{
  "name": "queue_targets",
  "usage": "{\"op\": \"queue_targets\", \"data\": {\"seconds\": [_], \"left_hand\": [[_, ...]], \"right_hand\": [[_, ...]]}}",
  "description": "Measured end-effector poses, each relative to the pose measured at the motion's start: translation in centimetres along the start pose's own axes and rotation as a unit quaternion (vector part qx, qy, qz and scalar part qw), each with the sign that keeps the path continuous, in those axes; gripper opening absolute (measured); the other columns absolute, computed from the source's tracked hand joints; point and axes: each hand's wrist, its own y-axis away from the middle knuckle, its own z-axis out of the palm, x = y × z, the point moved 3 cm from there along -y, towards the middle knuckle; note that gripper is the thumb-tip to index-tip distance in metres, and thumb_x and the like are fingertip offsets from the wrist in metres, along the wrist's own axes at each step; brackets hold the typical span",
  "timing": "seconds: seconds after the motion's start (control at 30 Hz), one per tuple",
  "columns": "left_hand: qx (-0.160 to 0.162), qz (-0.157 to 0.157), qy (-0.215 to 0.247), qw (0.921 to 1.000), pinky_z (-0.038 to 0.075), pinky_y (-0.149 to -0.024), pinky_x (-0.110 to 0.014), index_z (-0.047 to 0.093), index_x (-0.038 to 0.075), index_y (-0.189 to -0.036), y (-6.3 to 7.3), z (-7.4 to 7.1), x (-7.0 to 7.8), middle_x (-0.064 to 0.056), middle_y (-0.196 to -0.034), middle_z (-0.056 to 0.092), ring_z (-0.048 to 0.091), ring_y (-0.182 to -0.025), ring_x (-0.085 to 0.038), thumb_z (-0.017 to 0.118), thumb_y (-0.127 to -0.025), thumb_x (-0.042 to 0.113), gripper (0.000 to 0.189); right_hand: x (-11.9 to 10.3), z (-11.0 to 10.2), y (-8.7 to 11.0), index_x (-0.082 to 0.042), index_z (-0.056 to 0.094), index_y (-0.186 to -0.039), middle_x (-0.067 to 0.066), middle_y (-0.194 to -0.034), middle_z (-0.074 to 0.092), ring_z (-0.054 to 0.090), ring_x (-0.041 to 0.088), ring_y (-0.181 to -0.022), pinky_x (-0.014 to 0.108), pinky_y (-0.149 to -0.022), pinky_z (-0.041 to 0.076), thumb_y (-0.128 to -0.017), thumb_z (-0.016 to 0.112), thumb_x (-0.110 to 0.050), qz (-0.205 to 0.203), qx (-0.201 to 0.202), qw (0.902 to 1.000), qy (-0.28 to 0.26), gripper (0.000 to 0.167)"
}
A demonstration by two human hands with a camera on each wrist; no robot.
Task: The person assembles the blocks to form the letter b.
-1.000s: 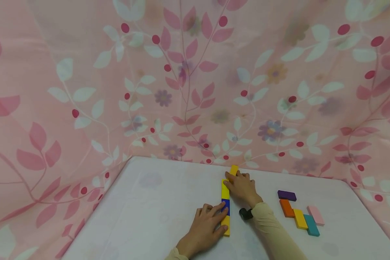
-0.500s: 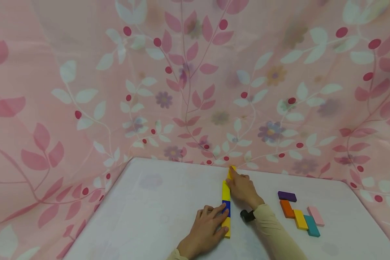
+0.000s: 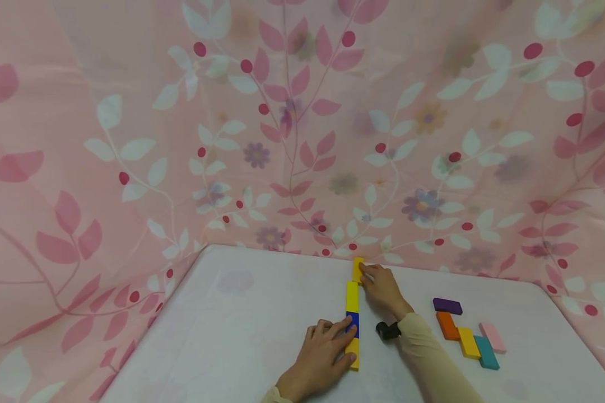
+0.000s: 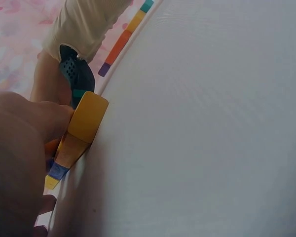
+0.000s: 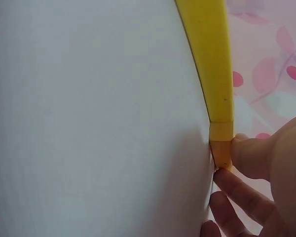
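Note:
In the head view, a row of blocks runs away from me: a near yellow block [image 4: 89,116], a blue block [image 4: 57,171], a bright yellow block [image 3: 352,298] and a far yellow block [image 3: 357,270]. The far one sits slightly right of the row's line, its near end by the bright yellow block. My left hand [image 3: 316,357] rests across the row, fingertips on the blue block and thumb on the near yellow one. With thumb and index fingertips, my right hand [image 3: 383,288] touches the far block's right side; its other fingers lie farther right.
Right of my right arm lie a purple block [image 3: 447,306], an orange block [image 3: 448,326], another yellow block [image 3: 469,343], a teal block [image 3: 486,352] and a pink block [image 3: 493,337]. A floral cloth [image 3: 292,140] hangs behind the white table [image 3: 222,336].
The far yellow block has shifted left and turned straighter toward the row. My right index finger has moved from over its left side to its right side. The left hand stays put.

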Motion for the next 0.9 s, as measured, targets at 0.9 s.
{"op": "queue_targets", "data": {"seconds": [0.9], "left_hand": [[0.004,0.004,-0.01,0.9999,0.037,-0.099,-0.043,0.051,0.034,-0.159,-0.03,0.1,-0.09,0.011,-0.17,0.04,0.044,-0.13,-0.018,0.049,-0.109,0.055,0.054]], "right_hand": [[0.09,0.5,-0.5,-0.006,0.064,-0.146,0.026,-0.137,0.067,0.06,0.047,-0.12,0.061,-0.105,0.046,-0.105,0.066,-0.015,0.003,-0.081,0.9966,0.019,0.042]]}}
